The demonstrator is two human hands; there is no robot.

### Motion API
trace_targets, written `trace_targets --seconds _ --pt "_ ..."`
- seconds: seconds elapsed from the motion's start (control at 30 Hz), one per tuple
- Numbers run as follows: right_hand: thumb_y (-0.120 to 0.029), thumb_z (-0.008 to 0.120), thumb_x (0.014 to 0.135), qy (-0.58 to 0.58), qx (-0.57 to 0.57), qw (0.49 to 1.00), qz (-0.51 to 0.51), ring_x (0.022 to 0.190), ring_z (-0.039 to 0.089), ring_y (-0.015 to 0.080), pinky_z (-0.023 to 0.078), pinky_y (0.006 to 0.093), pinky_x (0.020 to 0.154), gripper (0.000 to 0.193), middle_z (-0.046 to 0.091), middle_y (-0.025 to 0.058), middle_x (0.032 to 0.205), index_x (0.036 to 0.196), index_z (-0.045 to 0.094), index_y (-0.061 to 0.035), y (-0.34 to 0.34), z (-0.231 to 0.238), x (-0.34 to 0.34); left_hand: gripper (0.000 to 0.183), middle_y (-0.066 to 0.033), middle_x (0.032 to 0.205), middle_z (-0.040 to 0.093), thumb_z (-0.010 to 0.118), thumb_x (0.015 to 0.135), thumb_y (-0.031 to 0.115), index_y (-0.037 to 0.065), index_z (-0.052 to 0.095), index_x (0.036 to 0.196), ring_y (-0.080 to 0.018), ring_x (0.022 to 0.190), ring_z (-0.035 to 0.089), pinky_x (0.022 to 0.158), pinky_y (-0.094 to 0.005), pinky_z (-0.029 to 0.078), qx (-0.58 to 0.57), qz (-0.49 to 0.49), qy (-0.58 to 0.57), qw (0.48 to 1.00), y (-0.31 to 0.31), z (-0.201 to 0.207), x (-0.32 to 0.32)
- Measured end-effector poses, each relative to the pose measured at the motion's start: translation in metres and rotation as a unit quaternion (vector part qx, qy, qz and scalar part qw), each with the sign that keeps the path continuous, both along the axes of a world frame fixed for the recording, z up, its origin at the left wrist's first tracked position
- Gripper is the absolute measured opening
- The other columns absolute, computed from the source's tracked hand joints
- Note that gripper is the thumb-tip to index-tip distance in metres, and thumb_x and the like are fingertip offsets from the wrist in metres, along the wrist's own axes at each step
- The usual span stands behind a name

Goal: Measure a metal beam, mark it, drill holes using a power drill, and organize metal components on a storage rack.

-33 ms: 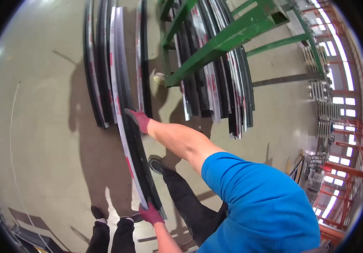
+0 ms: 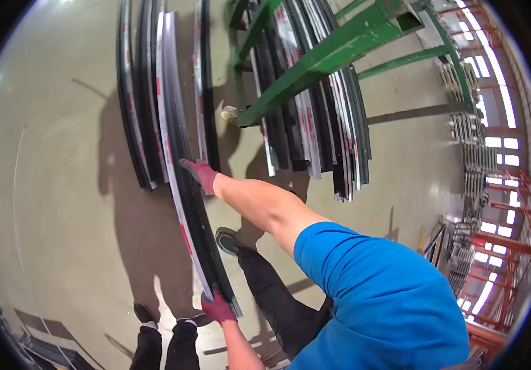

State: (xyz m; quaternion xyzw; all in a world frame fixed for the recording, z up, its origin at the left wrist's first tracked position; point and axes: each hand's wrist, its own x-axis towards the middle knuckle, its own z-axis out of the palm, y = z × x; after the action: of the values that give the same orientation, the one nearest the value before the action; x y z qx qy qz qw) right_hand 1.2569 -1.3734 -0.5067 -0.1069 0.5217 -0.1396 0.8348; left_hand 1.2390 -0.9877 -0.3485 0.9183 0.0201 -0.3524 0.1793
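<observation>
A long metal profile point(image 2: 197, 225), black with a pale silver strip and red marks along one side, runs from the top of the view down to the lower middle. My left hand point(image 2: 218, 307), in a burgundy glove, grips it near its lower end. Farther up, my right hand point(image 2: 199, 176) is wrapped round its right edge, in a matching glove. Some fingers of both hands are hidden by the profile. Two similar profiles point(image 2: 144, 111) lie on the floor to its left, and one more profile point(image 2: 207, 117) lies to its right.
A green metal frame point(image 2: 333, 66) stands at the upper right, with several more profiles point(image 2: 305, 135) beneath it. Another person's dark-clad legs point(image 2: 179, 344) are at the lower left. My own shoe point(image 2: 227, 242) is beside the profile. Stacked metal parts point(image 2: 480, 159) line the far right.
The whole view has shifted slightly, so things sit a little farther left. Both hands keep the same hold on the profile.
</observation>
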Motion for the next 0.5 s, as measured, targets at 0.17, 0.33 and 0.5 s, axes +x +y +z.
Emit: trace_targets --seconds 0.17,0.33,0.5 --pt "-0.044 0.07 0.096 -0.002 -0.188 0.956 0.225 0.112 0.061 0.0145 0.051 0.0374 0.093 0.056 0.067 0.0032 0.13 0.141 0.062 -0.012 0.001 0.024 -0.123 0.072 -0.0309 0.122 0.067 0.086 0.083 0.037 -0.013 0.059 0.127 -0.0448 0.112 0.065 0.097 -0.0508 0.049 -0.04 -0.114 -0.028 0.992 -0.087 -0.156 0.021" --pt "-0.029 0.078 0.09 0.176 -0.34 0.876 0.292 0.122 0.063 0.0272 0.047 0.038 0.109 0.058 0.066 0.0169 0.131 0.138 0.059 -0.003 0.082 0.09 -0.254 0.077 -0.0322 0.12 0.067 0.087 0.079 0.044 -0.011 0.06 0.126 -0.047 0.111 0.066 0.094 -0.0522 0.052 0.053 -0.211 -0.044 0.975 -0.176 -0.238 0.107" --pt "-0.048 0.085 0.077 0.604 -0.416 0.651 0.197 0.131 0.052 0.0384 0.043 0.0471 0.11 0.092 0.054 0.0225 0.14 0.146 0.045 -0.0035 0.005 0.084 -0.401 0.061 -0.0294 0.115 0.07 0.081 0.085 0.04 -0.008 0.062 0.119 -0.0435 0.108 0.068 0.091 -0.0503 0.053 -0.018 -0.224 -0.056 0.973 -0.23 -0.267 0.13"
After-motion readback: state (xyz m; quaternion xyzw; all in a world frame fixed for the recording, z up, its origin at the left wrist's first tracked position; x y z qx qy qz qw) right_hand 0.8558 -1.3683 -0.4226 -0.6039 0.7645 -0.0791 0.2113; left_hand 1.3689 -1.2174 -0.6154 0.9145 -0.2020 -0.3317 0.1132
